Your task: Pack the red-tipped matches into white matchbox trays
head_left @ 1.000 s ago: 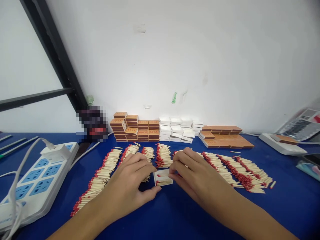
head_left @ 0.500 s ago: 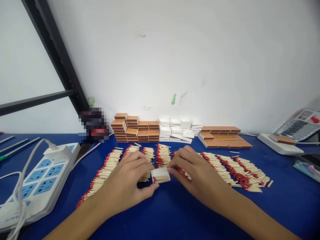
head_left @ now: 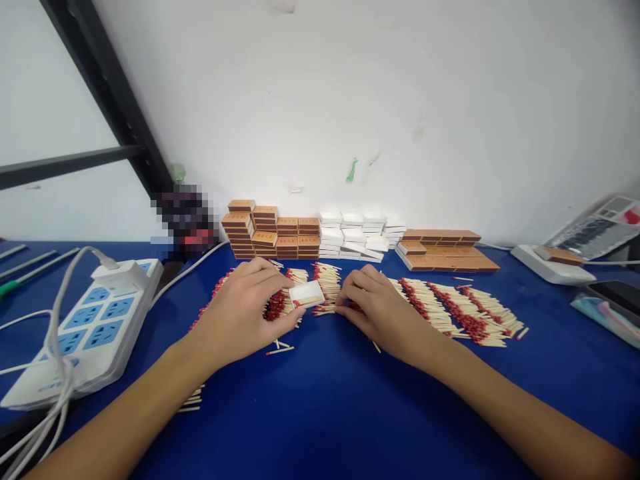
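My left hand (head_left: 250, 300) pinches a small white matchbox tray (head_left: 307, 293) between thumb and fingers, tilted so that some matches show along its near side. The fingers of my right hand (head_left: 380, 303) are closed together at the lower end of a heap of red-tipped matches (head_left: 327, 283), just right of the tray. Whatever lies between those fingertips is hidden. More matches (head_left: 280, 307) are under and beside my left hand, and a few loose matches (head_left: 280, 348) lie below it.
Brown matchboxes (head_left: 287, 250) and white trays (head_left: 353, 237) are stacked along the wall, with flat brown sleeves (head_left: 450, 260) to their right. Rows of matches (head_left: 465, 317) lie at right. A power strip (head_left: 95, 333) with cables is at left, a white device (head_left: 550, 267) at far right.
The view has tipped down a little. My right hand has come away from the tray to the match heap. The tray has shifted slightly left in my left hand.
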The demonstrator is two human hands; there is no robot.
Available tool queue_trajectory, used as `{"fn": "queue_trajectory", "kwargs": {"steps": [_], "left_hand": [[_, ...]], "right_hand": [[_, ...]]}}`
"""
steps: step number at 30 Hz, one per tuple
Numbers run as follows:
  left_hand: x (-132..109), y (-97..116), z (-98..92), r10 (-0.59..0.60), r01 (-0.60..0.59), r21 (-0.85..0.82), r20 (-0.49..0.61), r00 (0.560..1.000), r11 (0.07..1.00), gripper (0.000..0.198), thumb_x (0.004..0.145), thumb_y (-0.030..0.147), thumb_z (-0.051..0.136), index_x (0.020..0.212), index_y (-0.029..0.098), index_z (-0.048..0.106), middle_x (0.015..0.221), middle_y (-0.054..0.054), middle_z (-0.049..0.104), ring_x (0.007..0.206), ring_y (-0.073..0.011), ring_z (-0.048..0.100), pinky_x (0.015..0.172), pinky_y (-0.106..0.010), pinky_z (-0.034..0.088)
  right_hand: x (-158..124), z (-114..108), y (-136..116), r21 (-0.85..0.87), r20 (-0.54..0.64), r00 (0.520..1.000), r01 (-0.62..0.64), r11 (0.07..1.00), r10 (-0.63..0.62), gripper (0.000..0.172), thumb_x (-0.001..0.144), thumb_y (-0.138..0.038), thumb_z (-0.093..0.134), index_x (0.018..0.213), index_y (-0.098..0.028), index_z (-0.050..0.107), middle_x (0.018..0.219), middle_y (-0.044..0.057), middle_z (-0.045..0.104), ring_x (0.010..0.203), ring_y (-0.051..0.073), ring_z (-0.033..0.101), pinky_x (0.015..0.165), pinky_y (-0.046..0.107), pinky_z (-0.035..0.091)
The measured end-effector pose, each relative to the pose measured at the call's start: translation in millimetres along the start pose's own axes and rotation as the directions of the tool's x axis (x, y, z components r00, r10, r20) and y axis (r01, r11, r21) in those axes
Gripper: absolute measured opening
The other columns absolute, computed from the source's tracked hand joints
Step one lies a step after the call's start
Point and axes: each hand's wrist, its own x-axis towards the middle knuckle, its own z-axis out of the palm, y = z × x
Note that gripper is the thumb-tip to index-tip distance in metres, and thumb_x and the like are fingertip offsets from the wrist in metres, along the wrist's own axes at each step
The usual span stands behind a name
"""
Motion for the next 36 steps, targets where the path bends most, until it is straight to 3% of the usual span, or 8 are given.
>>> {"fn": "queue_trajectory", "kwargs": {"steps": [11, 17, 20, 26, 31, 36], "left_hand": [[-1.6, 2.4, 4.9, -0.006, 0.005, 0.018, 0.077, 0.997, 1.0, 0.025, 0.098, 0.039, 0.075, 0.106, 0.016, 0.075, 0.097, -0.009, 0.076, 0.098, -0.0275, 0.064, 0.087, -0.044, 0.052], [-2.7, 3.3, 6.2, -0.01, 0.008, 0.019, 0.096, 0.995, 1.0, 0.025, 0.098, 0.04, 0.073, 0.106, 0.017, 0.076, 0.095, -0.008, 0.074, 0.097, -0.027, 0.063, 0.084, -0.041, 0.051], [-3.3, 4.3, 7.5, -0.021, 0.02, 0.008, 0.115, 0.993, 1.0, 0.024, 0.097, 0.038, 0.075, 0.108, 0.017, 0.075, 0.09, -0.007, 0.073, 0.096, -0.027, 0.062, 0.086, -0.042, 0.051], [-4.8, 9.8, 11.4, -0.016, 0.018, -0.027, 0.084, 0.996, 0.999, 0.022, 0.096, 0.039, 0.077, 0.107, 0.02, 0.075, 0.094, -0.006, 0.075, 0.101, -0.0279, 0.063, 0.094, -0.045, 0.052], [-4.2, 16.0, 11.2, -0.012, 0.019, -0.091, 0.079, 0.997, 0.996, 0.021, 0.096, 0.037, 0.077, 0.11, 0.021, 0.076, 0.097, -0.006, 0.077, 0.103, -0.0278, 0.065, 0.095, -0.047, 0.052], [-3.3, 19.6, 10.5, 0.011, 0.001, -0.13, 0.094, 0.995, 0.991, 0.018, 0.095, 0.034, 0.079, 0.107, 0.02, 0.075, 0.096, -0.005, 0.077, 0.101, -0.026, 0.063, 0.095, -0.045, 0.053]], "right_hand": [[-1.6, -15.4, 6.6, -0.057, -0.034, 0.999, 0.023, 0.998, -0.025, 0.015, 0.107, -0.017, 0.058, 0.096, -0.019, 0.067, 0.1, 0.01, 0.066, 0.095, 0.025, 0.054, 0.084, 0.039, 0.046], [-1.5, -17.8, 9.6, -0.016, -0.04, 0.999, 0.017, 1.0, -0.018, 0.02, 0.107, -0.014, 0.054, 0.092, -0.021, 0.065, 0.097, 0.009, 0.067, 0.091, 0.025, 0.054, 0.084, 0.039, 0.046], [-1.5, -19.5, 9.5, 0.053, -0.096, 0.995, -0.01, 0.999, 0.016, 0.018, 0.109, -0.017, 0.053, 0.094, -0.021, 0.064, 0.099, 0.009, 0.068, 0.093, 0.025, 0.054, 0.086, 0.041, 0.046], [-0.9, -22.1, -13.2, 0.254, -0.135, 0.986, -0.059, 0.965, 0.095, 0.016, 0.111, -0.027, 0.054, 0.101, -0.023, 0.067, 0.104, 0.009, 0.069, 0.104, 0.026, 0.058, 0.089, 0.041, 0.049], [-0.6, -11.4, -34.0, 0.284, -0.167, 0.984, -0.014, 0.959, 0.064, 0.011, 0.109, -0.022, 0.058, 0.103, -0.023, 0.068, 0.105, 0.009, 0.07, 0.102, 0.026, 0.059, 0.088, 0.041, 0.051], [-2.1, -7.3, -32.5, 0.283, -0.167, 0.984, -0.006, 0.959, 0.055, 0.01, 0.108, -0.021, 0.06, 0.104, -0.022, 0.069, 0.106, 0.009, 0.07, 0.102, 0.025, 0.059, 0.089, 0.042, 0.05]]}}
